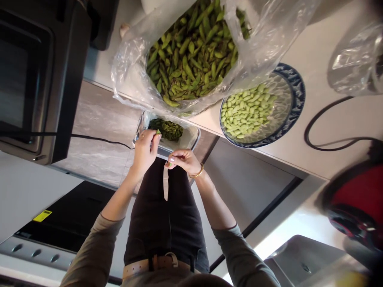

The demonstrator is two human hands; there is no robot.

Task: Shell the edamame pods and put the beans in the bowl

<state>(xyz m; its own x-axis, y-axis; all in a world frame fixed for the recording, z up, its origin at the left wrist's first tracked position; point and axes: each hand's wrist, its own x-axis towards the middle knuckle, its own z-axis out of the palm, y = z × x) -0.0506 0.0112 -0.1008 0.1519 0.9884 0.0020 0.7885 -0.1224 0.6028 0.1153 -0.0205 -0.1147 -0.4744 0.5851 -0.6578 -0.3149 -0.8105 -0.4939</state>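
Over the bin, my left hand (146, 149) is closed in a pinch, with a small bit of green pod (158, 132) showing at its fingertips. My right hand (184, 160) pinches a small green bean (170, 164), mostly covered by the fingers, just in front of the bin's near rim. Dark green empty pods (170, 129) lie inside the lined bin (187, 133) below. On the counter, a clear plastic bag (128, 59) holds a heap of green soybean pods (191, 59). Right of it, shelled pale green beans (248, 109) fill part of a blue-and-white bowl (296, 91).
A black oven-like appliance (44, 79) stands at the left. A black cable (308, 131) curls on the countertop (317, 59) right of the bowl, near a clear plastic container (356, 63) and a red-and-black appliance (356, 199). A black cooktop (66, 215) is lower left.
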